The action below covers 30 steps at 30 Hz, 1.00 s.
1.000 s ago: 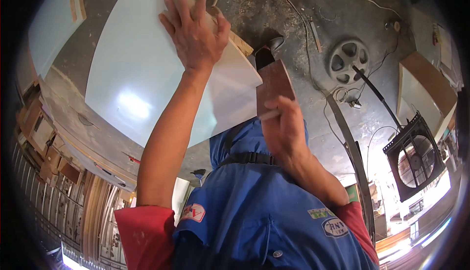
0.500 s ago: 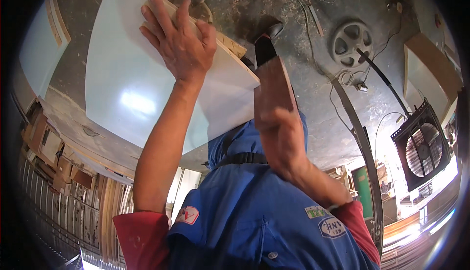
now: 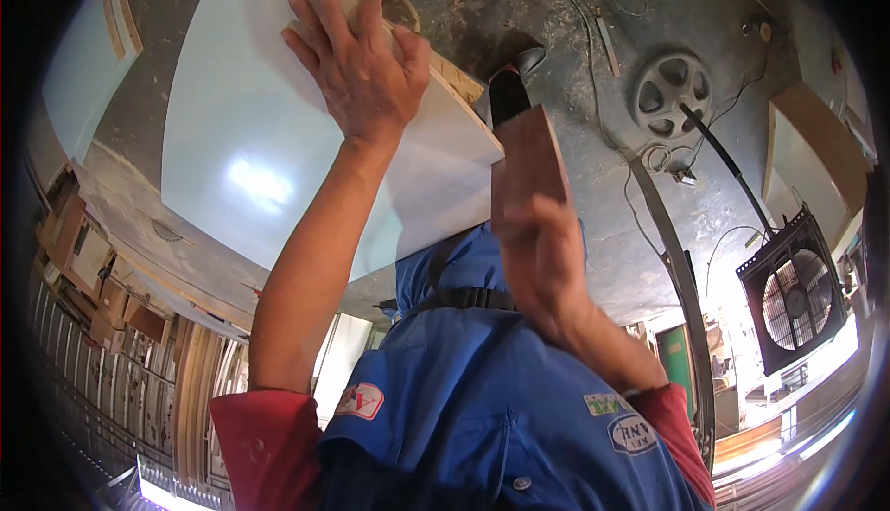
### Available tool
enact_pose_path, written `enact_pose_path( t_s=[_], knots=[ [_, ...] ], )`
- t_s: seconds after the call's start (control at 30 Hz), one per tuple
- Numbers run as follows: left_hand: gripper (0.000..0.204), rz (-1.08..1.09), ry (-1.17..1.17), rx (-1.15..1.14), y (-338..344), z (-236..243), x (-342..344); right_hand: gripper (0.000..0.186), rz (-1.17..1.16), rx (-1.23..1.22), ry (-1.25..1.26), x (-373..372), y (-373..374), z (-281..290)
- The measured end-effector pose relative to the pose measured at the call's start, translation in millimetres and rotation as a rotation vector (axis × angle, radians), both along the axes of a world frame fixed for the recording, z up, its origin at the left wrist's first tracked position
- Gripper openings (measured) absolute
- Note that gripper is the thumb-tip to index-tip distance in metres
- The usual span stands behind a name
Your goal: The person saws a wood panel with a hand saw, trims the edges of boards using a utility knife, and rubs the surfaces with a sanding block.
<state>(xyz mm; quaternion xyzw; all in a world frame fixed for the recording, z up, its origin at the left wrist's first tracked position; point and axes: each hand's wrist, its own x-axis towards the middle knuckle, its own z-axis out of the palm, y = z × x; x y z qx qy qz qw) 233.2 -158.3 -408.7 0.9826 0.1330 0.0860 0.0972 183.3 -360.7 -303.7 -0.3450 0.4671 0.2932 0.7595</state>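
Observation:
A large white panel (image 3: 241,112) with a pale wooden edge slants across the upper left and reflects a bright light. On it, near its far edge, rests my left hand (image 3: 366,89), palm down with the fingers spread. My right hand (image 3: 547,251), a little blurred, grips a flat brown rectangular block (image 3: 528,163). The block stands beside the panel's right-hand corner and seems to touch its edge. Whether it is a wood block or a sanding block cannot be told. My right fingers partly hide its near end.
On the concrete floor lie a grey spoked wheel base (image 3: 672,94) with a black pole, loose cables (image 3: 593,75) and a thin strip (image 3: 608,45). A black fan (image 3: 795,288) stands at the right. Another pale panel (image 3: 83,75) is at far left, with stacked boards (image 3: 190,390) below.
The whole view has shifted slightly, so the panel and my left hand appear a little farther right. My right hand still holds the block by the panel's corner.

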Motion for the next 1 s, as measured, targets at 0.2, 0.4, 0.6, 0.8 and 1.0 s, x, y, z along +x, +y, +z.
enact_pose_path(
  t_s=[0.2, 0.4, 0.6, 0.8, 1.0],
  knots=[
    [0.05, -0.018, 0.001, 0.01, -2, 0, -2, 0.037, -0.009, -0.028, 0.0, 14, 13, 15],
    [0.052, 0.016, 0.071, -0.024, -5, 13, 3, 0.059, 0.359, -0.081, 0.018, 26, -38, -68],
    [0.047, 0.025, 0.03, -0.039, -6, 13, 4, 0.077, 1.138, -0.4, -0.728, 2, -67, -35],
    [0.047, 0.037, -0.016, -0.022, -7, 7, 5, 0.081, 1.434, -0.524, -0.478, 28, -49, -38],
    [0.05, 0.081, 0.003, -0.023, -8, 10, 7, 0.08, 1.413, -0.445, -0.618, -9, -64, -18]
  ],
)
